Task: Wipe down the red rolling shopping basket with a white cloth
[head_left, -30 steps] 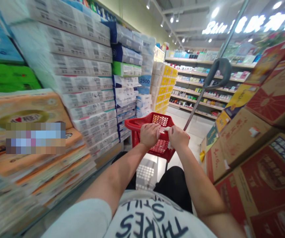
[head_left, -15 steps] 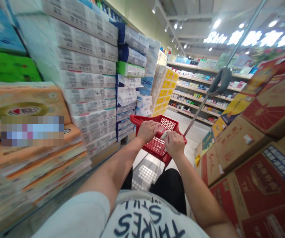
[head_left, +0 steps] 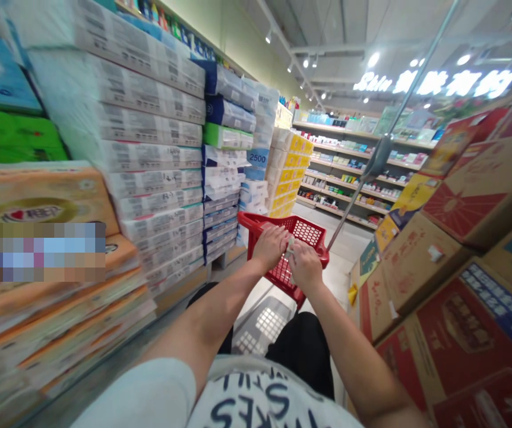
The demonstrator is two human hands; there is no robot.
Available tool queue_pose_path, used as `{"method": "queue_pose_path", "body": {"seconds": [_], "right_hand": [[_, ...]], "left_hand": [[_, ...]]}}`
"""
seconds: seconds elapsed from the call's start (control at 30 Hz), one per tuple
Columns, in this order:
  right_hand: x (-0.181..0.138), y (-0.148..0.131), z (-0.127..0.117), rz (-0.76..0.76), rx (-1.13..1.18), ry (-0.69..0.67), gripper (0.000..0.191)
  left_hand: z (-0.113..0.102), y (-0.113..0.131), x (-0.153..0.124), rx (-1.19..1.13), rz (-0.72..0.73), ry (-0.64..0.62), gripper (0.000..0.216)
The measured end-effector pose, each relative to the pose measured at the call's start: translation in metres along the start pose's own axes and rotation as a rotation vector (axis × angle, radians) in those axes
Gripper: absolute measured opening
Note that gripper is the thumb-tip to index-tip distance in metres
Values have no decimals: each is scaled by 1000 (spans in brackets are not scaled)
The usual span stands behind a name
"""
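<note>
A red plastic shopping cart with a perforated basket stands right in front of my legs. My left hand lies with curled fingers over the near side of the cart, where its handle is; the bar itself is mostly covered. Close beside it, my right hand is closed, its fingers around a small crumpled pale thing, perhaps paper or tissue. This pale thing sits between both hands, and the left fingertips are near it. Whether they touch it I cannot tell.
Tall stacks of wrapped tissue packs line the left, orange packs nearest. Cardboard cartons are piled on the right. A metal pole with a grey grip slants up beside the cart. Stocked shelves stand ahead.
My right hand has moved left, closer to my left hand, with the pale thing still in its fingers. The view has shifted slightly, and the signs and shelves sit lower and further left.
</note>
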State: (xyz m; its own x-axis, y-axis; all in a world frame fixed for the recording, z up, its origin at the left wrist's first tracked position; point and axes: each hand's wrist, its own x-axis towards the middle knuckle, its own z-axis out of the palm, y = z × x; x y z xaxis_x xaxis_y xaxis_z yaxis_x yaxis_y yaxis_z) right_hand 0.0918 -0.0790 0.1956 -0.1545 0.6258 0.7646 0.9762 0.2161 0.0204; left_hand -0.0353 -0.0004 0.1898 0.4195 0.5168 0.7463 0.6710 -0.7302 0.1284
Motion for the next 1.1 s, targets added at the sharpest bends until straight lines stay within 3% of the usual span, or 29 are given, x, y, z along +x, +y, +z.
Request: {"method": "queue_pose_path", "body": {"seconds": [0.17,0.37,0.57,0.73,0.93,1.1], "right_hand": [[3,2,9,63,20,106,37],[-4,-4,5,-109,-44,-34,39],[6,-5,-2,121,-94,-114,38],[-7,-11,3,-70,-72,-5,40],[0,-6,4,77,-52,-18,38],[-16,-6,9,-108,-41,54,41]], "left_hand": [[4,1,-2,56,-31,28,44],[3,-1,-5,34,-12,17,42],[3,1,-6,49,-33,40,40],[2,2,-8,53,-34,34,40],[2,3,-6,39,-44,41,40],[3,2,-7,35,-38,52,40]]}}
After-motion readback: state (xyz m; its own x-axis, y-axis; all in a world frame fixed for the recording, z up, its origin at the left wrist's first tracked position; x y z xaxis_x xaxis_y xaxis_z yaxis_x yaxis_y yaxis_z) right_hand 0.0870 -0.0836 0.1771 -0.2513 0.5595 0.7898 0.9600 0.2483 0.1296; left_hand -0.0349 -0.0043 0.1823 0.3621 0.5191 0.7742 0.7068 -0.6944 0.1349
